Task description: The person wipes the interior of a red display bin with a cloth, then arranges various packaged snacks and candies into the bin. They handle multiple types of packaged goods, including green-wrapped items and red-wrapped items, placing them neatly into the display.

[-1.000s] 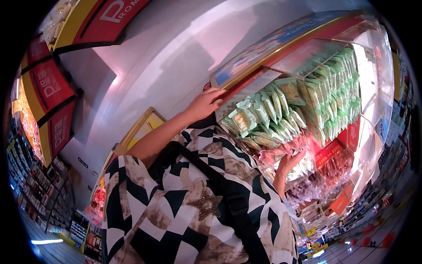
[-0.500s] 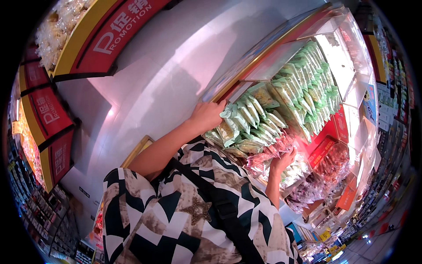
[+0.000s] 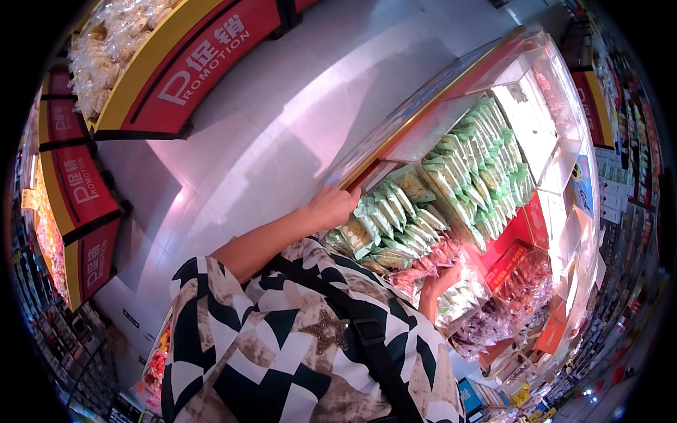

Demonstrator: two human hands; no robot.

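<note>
Red packets [image 3: 438,255] in clear wrap: inside the display case [image 3: 395,139], in a small pile, right below the nearer green packets. Right hand [image 3: 441,282] at the pile's lower right side, fingers bent toward the wrap; cannot tell if they pinch a packet or only touch. Left hand [image 3: 333,208] at the case's near left corner, by the gold-edged rim, fingers close together and bent over; grip on the rim or on a packet cannot be told. Green packets [image 3: 483,169] stand in tight upright rows farther in; nearer ones lean and overlap beside the left hand. Pale packets [image 3: 465,295] just right of the right hand, then purple packets [image 3: 486,321], then dark red packets [image 3: 527,278] behind a red strip. Bright white panel [image 3: 525,116] on the case's far side. Left of the case: pale floor [image 3: 275,127], then a red stand [image 3: 211,67] with yellow edging, bearing clear-wrapped tan packets [image 3: 116,49]. Wearer: checked top [image 3: 271,381], black strap [image 3: 338,303] across it, star patch [image 3: 326,331].
</note>
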